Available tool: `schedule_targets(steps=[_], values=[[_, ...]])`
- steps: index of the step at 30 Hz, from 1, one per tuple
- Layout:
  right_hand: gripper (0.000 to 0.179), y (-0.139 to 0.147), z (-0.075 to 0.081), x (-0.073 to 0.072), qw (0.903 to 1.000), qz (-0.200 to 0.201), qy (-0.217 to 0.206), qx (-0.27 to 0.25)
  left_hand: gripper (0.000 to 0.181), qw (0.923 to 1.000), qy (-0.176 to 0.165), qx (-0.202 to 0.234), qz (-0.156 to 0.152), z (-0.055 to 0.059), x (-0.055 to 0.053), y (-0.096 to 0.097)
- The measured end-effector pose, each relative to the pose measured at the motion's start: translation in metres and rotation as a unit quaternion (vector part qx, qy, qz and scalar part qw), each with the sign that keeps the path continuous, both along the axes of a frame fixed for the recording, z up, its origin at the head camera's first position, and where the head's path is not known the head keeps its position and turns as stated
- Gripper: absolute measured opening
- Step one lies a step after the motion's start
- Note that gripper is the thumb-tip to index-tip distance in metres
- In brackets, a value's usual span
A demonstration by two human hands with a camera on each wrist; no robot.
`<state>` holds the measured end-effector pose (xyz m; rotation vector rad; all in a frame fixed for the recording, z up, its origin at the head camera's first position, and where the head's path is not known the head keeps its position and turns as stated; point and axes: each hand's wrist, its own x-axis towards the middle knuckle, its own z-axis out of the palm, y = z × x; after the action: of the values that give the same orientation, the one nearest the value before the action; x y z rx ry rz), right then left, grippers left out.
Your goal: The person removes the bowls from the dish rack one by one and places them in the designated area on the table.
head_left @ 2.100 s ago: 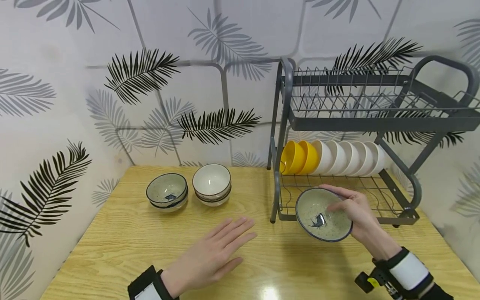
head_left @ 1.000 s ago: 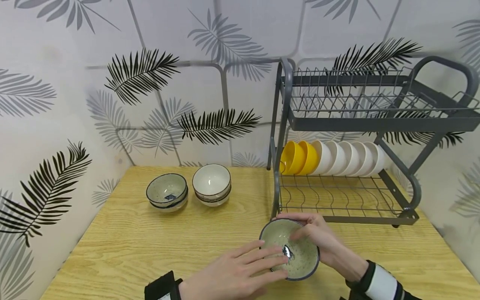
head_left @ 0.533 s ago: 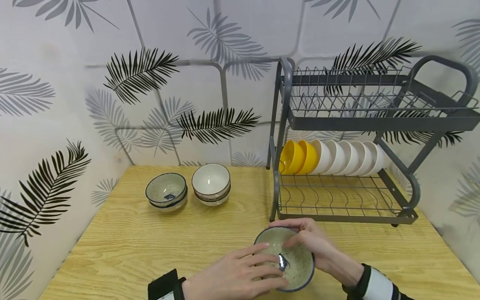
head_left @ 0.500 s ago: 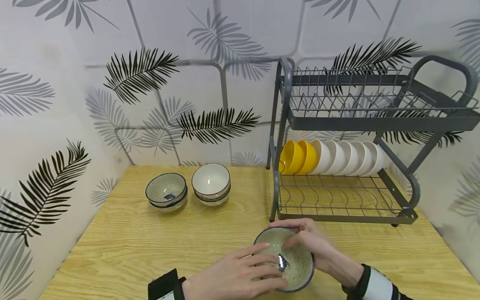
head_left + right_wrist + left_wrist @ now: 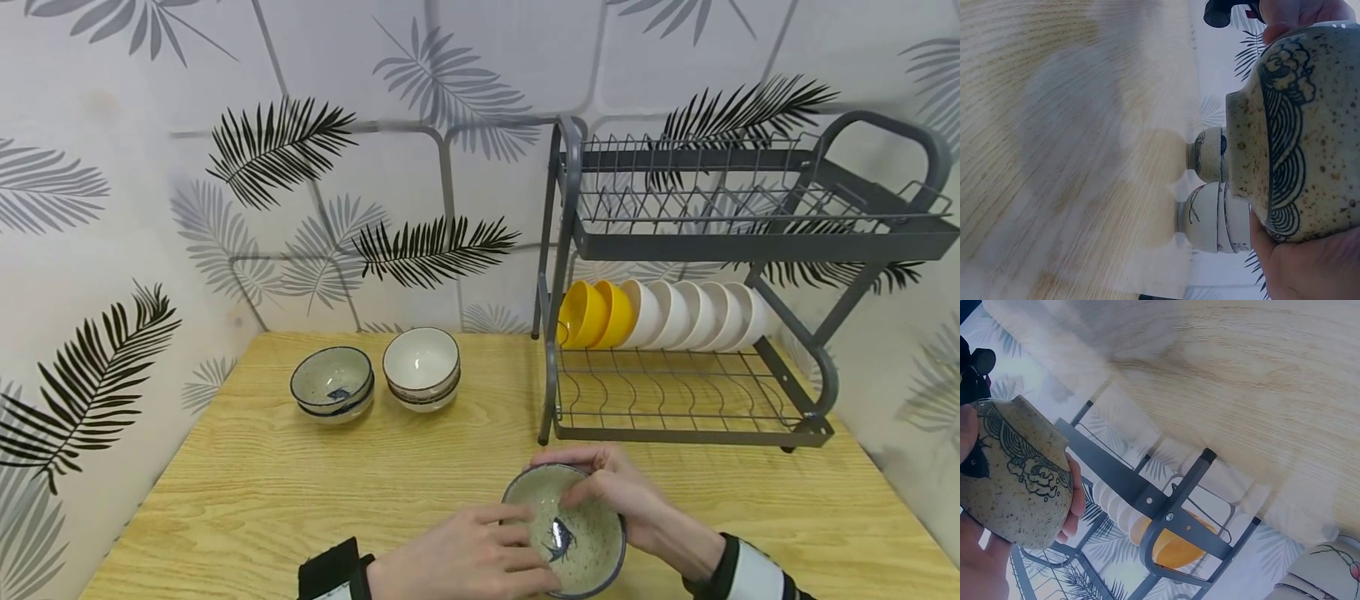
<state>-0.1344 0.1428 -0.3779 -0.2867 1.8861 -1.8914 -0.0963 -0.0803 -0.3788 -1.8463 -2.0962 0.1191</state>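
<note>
Over the table's near side, a speckled grey-green bowl (image 5: 592,546) with a blue rim is tilted, its inside and small blue fish drawing facing me. My right hand (image 5: 626,500) grips its right side, thumb inside and fingers behind the wall. My left hand (image 5: 465,554) is at the left rim, fingers reaching over into the bowl. Its thumb presses the outer wall in the right wrist view, where wave patterns show on the bowl (image 5: 1316,144). From the left wrist, the bowl's foot (image 5: 1041,422) is seen off the table, with right fingers (image 5: 1076,494) along the far side.
Farther left stand a stack of speckled bowls (image 5: 332,379) and a stack of white, brown-rimmed bowls (image 5: 422,367). A grey two-tier dish rack (image 5: 750,247) stands at right, with yellow bowls (image 5: 583,315) and several white bowls (image 5: 699,315) on its lower tier. A patterned wall rises behind.
The bowl has come from in front of the rack leftward and nearer me in my right hand. My left hand has moved right onto its rim, and its fingers now sit nearer the rim.
</note>
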Motion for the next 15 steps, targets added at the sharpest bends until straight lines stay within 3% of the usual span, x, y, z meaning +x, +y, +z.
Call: schedule_targets(steps=[4, 10, 15], values=[[0.049, 0.001, 0.0001, 0.0014, 0.9999, 0.008, -0.006, -0.005, 0.028, 1.0, 0.001, -0.007, -0.002, 0.0009, 0.0007, -0.0004], [0.043, 0.0026, 0.0023, 0.0019, 0.9994, 0.032, 0.002, -0.011, 0.022, 0.9986, -0.003, 0.046, -0.024, 0.0005, 0.0011, -0.0023], [0.04, 0.0045, 0.0041, 0.003, 0.9977, 0.059, 0.008, -0.031, 0.02, 0.9961, 0.031, 0.072, -0.039, 0.0007, -0.0008, -0.0054]])
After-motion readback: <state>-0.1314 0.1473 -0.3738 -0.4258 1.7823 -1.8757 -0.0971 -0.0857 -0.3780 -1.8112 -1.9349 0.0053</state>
